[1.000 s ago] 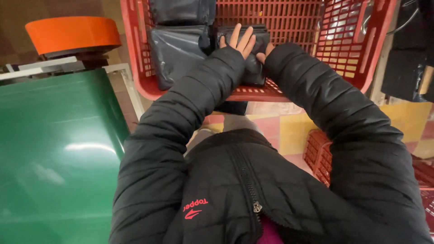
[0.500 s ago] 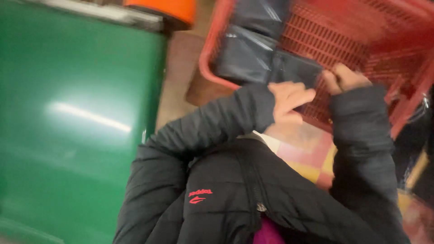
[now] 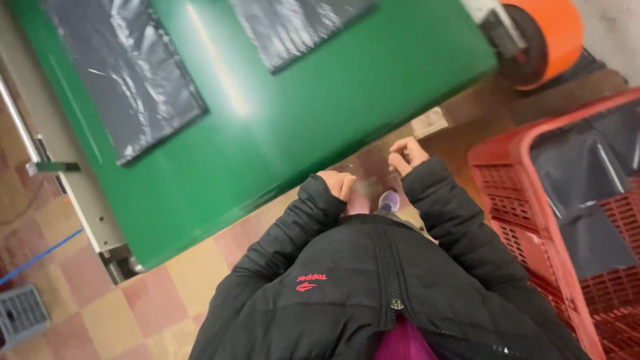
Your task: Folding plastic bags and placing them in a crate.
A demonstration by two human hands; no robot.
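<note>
Both hands empty: left hand (image 3: 338,183) fisted, right hand (image 3: 407,154) loosely curled, beside belt (image 3: 300,100); belt's long axis runs upper-right to lower-left.

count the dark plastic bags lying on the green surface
2: one dark bag at the left of the green surface, another at its top, cut off by the frame. More may be hidden.

1. The scene is lit warmly from above, fairly dim, with a yellowish cast over the tiled floor (image 3: 143,303).
2. A pale streak of glare runs along the green table (image 3: 280,127), and the dark plastic bags (image 3: 127,73) on it glint in patches.
3. Motion blur softens the whole frame; the hands and the orange roll (image 3: 547,37) lack sharp edges.
4. The black jacket (image 3: 360,293) swallows detail in shadow.
</note>
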